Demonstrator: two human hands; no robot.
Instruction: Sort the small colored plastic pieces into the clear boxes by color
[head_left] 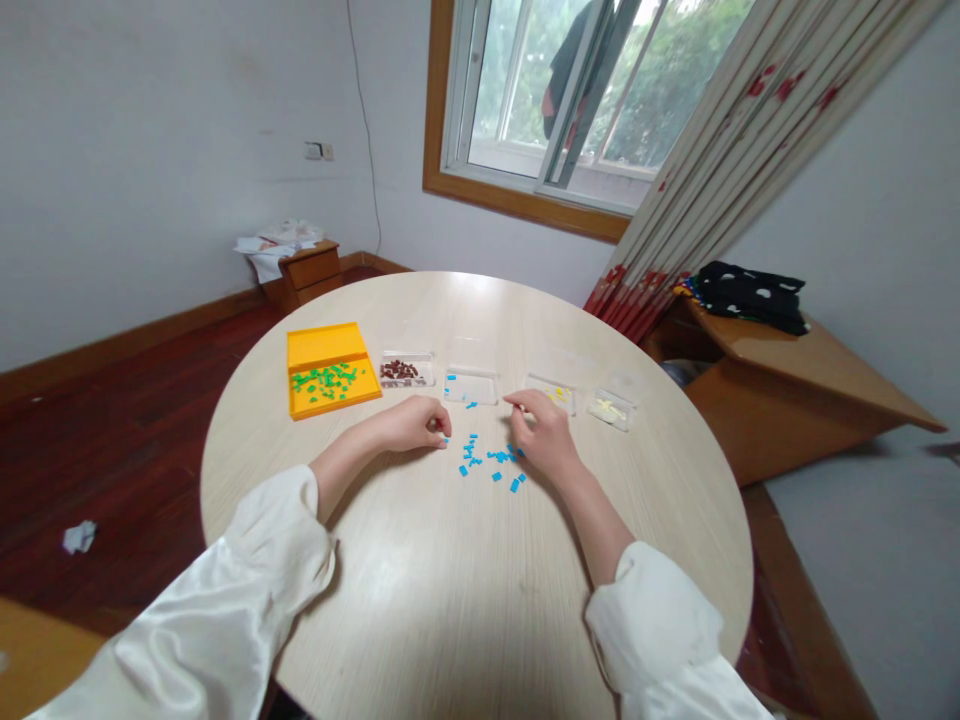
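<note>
Small blue pieces, like building bricks (496, 477), lie scattered on the pale table between my hands. My left hand (416, 424) is on the left of them, fingers curled and pinched at the tips on a small blue brick (445, 441). On the right, my right hand (546, 432) hovers by the scatter, index finger stretched out and thumb apart, with nothing visible between them; its lower fingers are partly hidden. Beyond both hands stands a clear plastic box (471, 401) with a few blue bricks inside at its left. One or two blue bricks (471, 405) rest at its front edge.
A yellow open case (324, 345) holds green pieces (330, 379). To its right, a clear box holds dark brown pieces (400, 370). Further right are clear boxes with yellow pieces (559, 393) and cream pieces (607, 408). The round table (450, 600) has a curved edge.
</note>
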